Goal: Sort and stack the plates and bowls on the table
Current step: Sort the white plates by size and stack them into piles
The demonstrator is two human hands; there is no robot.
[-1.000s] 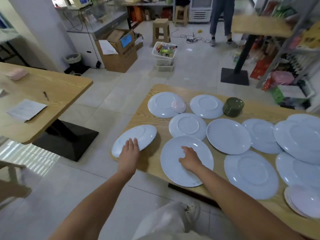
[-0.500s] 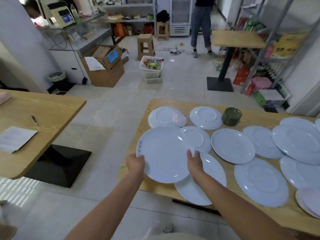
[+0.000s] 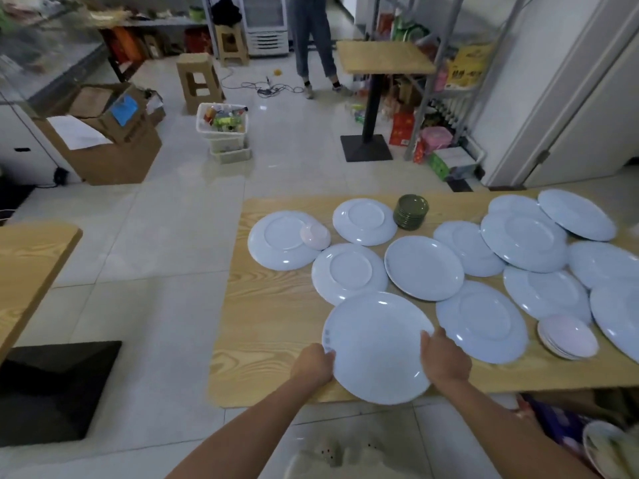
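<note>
A large pale blue plate lies face up at the near edge of the wooden table. My left hand grips its left rim and my right hand grips its right rim. Several more pale blue plates, most upside down, cover the table, among them one just behind the held plate and one to its right. A small pink bowl rests upside down on the far left plate. A stack of dark green bowls stands at the back. Pink small plates are stacked at the right.
A second wooden table stands to the left across a tiled aisle. A small table on a black pedestal, a cardboard box, a white crate and stools lie beyond. A person stands at the back.
The plate held in both hands came from the table's left edge, was lifted over the other plates, and is now down flat at the near edge, over the spot of the front plate.
</note>
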